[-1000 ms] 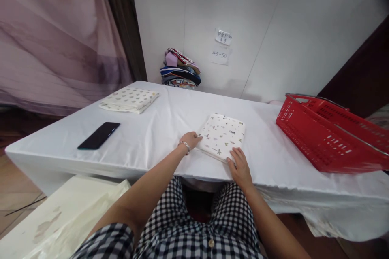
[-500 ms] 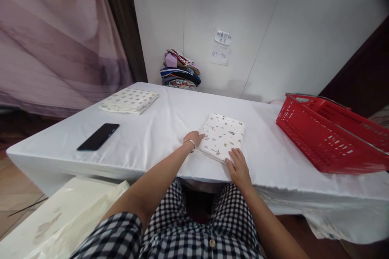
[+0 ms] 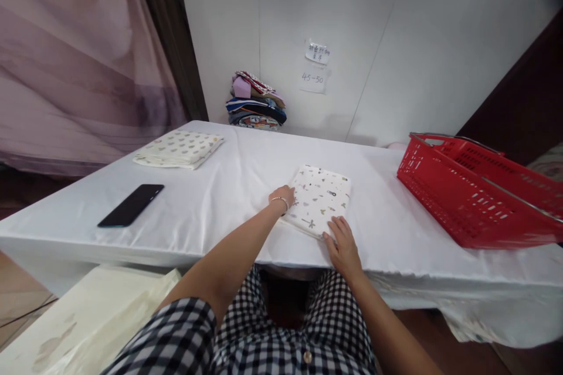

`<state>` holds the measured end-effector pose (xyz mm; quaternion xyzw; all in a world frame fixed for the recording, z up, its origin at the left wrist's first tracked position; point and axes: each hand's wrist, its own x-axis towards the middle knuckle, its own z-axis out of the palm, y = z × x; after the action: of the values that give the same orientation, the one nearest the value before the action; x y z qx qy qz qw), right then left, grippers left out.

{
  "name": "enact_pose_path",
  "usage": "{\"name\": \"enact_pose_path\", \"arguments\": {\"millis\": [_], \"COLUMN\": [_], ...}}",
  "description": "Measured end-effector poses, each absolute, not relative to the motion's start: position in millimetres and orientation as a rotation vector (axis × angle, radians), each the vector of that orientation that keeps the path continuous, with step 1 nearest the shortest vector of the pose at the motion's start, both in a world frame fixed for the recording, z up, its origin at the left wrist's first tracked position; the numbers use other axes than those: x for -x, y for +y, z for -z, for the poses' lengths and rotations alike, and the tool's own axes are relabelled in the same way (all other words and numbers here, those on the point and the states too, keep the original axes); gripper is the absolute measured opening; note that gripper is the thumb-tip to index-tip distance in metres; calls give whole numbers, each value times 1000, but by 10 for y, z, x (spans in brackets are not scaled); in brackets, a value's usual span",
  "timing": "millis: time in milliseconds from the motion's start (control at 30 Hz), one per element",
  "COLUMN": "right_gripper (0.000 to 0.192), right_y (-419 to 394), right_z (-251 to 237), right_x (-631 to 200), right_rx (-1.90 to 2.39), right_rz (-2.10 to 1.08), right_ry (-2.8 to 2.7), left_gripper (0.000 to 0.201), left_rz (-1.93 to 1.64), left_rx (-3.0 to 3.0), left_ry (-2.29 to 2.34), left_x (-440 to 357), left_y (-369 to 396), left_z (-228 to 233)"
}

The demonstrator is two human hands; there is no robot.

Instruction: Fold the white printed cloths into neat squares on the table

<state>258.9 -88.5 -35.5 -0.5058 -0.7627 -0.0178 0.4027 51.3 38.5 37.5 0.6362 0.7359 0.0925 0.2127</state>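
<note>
Folded patterned cloth (image 3: 319, 200) lies squared near the front edge of the white-covered table (image 3: 229, 187). The left hand (image 3: 284, 195) rests flat-fingered at its left edge; the right hand (image 3: 341, 240) presses, fingers spread, on its near corner. Folding looks complete. A second folded cloth (image 3: 178, 148), a phone (image 3: 131, 205) and a red basket (image 3: 475, 193) lie beyond.

Soft, even indoor light; sharp centre, edges bent by wide-angle distortion.
</note>
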Motion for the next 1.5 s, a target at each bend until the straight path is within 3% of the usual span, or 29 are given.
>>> {"name": "enact_pose_path", "arguments": {"millis": [267,500,700,1067,1300,1500], "right_gripper": [35,35,36,39,43,45], "right_y": [-911,-931,-949,-976,-984,-1006], "right_z": [345,332,314,296,282,273], "right_x": [-2575,-2572,-2557,-2539,-2535,-2534], "right_rx": [1287,1296,1287,1299,1324,1364], "right_rz": [52,33,15,-8,-41,-61], "right_ry": [-1945,-1945,-1939,-1963,-1955,-1976], "left_gripper": [55,45,56,46,56,44], "left_rz": [-220,-191,-192,-184,-236,-237], "left_rx": [-1761,-1793,-1768,-1782,-1827,-1839], "left_ry": [2062,2064,2079,2123,2157,2143], "left_x": [-577,-589,-604,-645,-820,-889], "left_y": [556,653,859,1082,1247,1435], "left_z": [-475,-377,-448,-353,-418,-317]}}
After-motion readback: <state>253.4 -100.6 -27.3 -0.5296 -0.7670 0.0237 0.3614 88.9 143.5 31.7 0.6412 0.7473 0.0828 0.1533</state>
